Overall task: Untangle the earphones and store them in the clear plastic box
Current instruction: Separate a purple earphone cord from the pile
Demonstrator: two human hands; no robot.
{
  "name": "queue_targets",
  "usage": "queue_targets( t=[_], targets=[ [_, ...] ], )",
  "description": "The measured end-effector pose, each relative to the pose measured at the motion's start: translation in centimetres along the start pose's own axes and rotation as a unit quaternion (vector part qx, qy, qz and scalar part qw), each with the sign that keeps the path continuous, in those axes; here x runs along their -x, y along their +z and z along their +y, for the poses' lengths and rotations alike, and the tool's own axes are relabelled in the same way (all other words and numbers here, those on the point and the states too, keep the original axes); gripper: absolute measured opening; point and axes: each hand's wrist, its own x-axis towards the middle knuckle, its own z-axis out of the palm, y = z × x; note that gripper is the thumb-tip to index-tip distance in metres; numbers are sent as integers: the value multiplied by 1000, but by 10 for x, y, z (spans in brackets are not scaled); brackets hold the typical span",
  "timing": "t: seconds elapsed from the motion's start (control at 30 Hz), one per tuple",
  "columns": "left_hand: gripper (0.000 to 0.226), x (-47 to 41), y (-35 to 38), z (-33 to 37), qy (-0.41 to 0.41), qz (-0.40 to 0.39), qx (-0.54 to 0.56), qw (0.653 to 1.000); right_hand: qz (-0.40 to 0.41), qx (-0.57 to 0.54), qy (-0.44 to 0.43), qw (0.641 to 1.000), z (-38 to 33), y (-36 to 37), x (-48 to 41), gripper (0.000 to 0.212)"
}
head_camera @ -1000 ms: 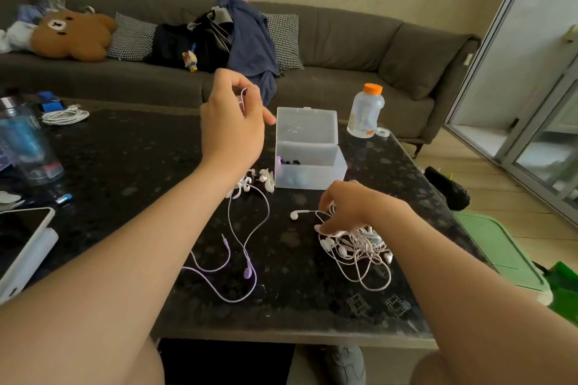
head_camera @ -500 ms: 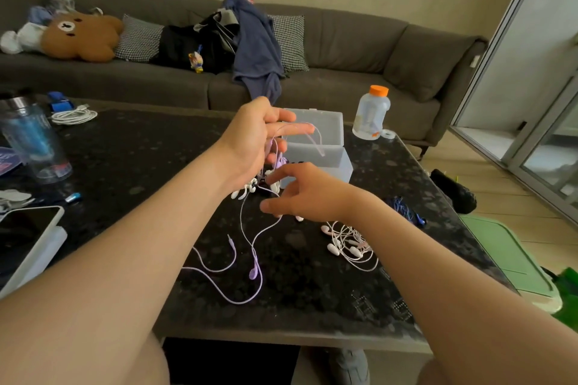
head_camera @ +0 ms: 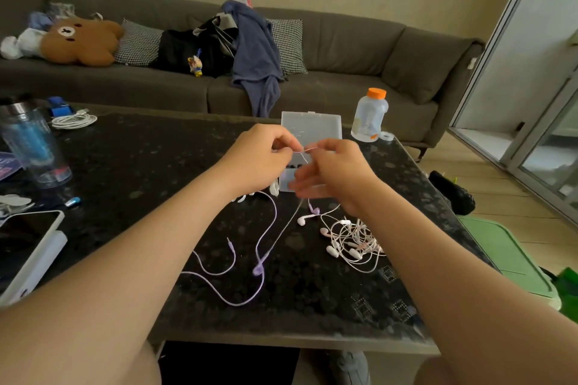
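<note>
My left hand (head_camera: 259, 159) and my right hand (head_camera: 331, 172) are raised close together in front of the clear plastic box (head_camera: 309, 125), whose lid stands open. Both pinch a thin stretch of the purple earphone cable (head_camera: 259, 259), which hangs down from them and trails in loops over the dark table. A tangle of white and pink earphones (head_camera: 353, 241) lies on the table under my right wrist. The box's lower part is mostly hidden behind my hands.
A bottle with an orange cap (head_camera: 369, 116) stands right of the box. At the left are a tumbler (head_camera: 34, 144), a coiled white cable (head_camera: 73, 119) and a phone (head_camera: 25, 247). A sofa (head_camera: 344, 50) runs behind the table; a green lid (head_camera: 503, 256) lies on the floor at right.
My right hand left the white tangle and rose to meet my left hand. My left hand came down and right; both now pinch the purple cable in front of the box.
</note>
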Motion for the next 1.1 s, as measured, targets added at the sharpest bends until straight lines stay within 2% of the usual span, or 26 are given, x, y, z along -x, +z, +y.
queue_targets(
  t=[0.07,0.13,0.2,0.3,0.5,0.57,0.6,0.7,0.73,0.8,0.9,1.0,1.1],
  targets=[
    [23,1,1,2,14,-11,31,999,17,-122,6,992,-5,-1,-2,25],
    [22,5,1,9,34,-29,75,996,10,-187,17,982,-10,-3,-2,27],
    [23,8,0,17,37,-47,118,991,-4,-196,41,980,-13,-5,0,28],
    [15,11,2,25,-4,-65,160,985,-6,-154,53,987,-15,-6,2,33],
    [13,13,0,30,-116,-129,260,950,62,-186,-84,977,-19,-11,1,28],
    [33,12,3,24,-134,-118,250,951,68,-133,-109,983,-22,-11,4,32],
    [46,11,4,20,-124,-106,213,963,55,-96,-110,988,-23,-11,7,33],
    [69,9,5,13,-29,-101,63,992,-27,12,-89,996,-26,-11,13,25],
    [70,8,6,13,-1,-116,38,993,-50,39,-85,994,-27,-11,16,22],
    [51,9,9,16,11,-140,41,989,-66,85,-87,990,-30,-10,19,17],
    [16,10,12,18,0,-139,70,988,-5,176,-142,974,-30,-9,18,18],
    [20,7,13,9,-37,-86,95,991,95,267,-242,928,-20,-16,9,15],
    [19,1,13,-1,-84,-23,156,984,180,356,-270,876,-8,-25,0,14]
  ],
)
